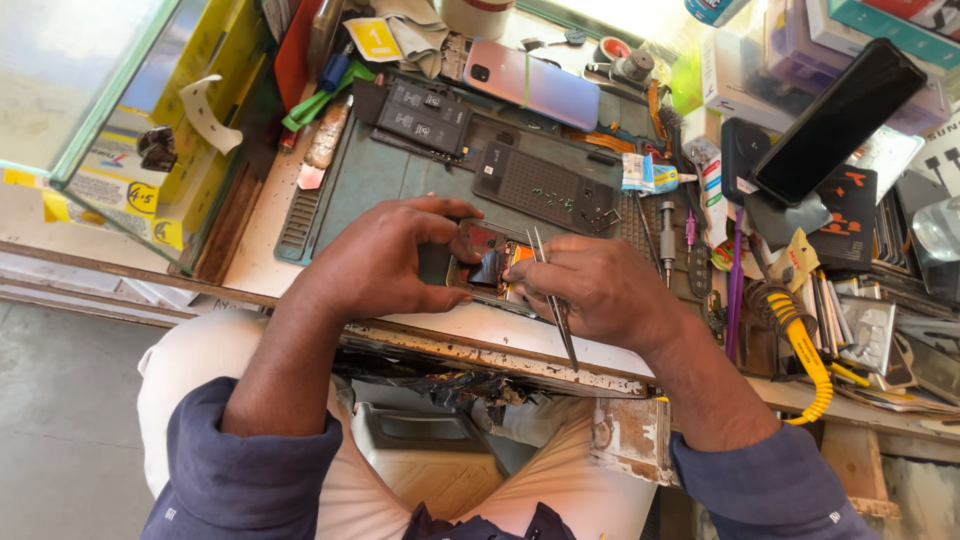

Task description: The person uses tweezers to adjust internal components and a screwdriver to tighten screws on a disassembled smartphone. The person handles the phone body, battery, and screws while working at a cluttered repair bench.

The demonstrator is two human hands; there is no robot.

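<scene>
On cluttered grey repair mat [370, 175], left hand [385, 262] pinches opened black smartphone [490, 268]; right hand [595, 290] grips slim metal tweezers [556, 312], fingertips on it.

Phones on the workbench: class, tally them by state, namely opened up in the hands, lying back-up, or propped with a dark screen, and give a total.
Opened phone, held between left hand and right hand: 1
Pink-blue phone lying back-up: 1
Black phone propped, screen dark: 1
Total: 3

Phone-repair bench: opened phones [530, 82], tweezers [556, 305].
</scene>
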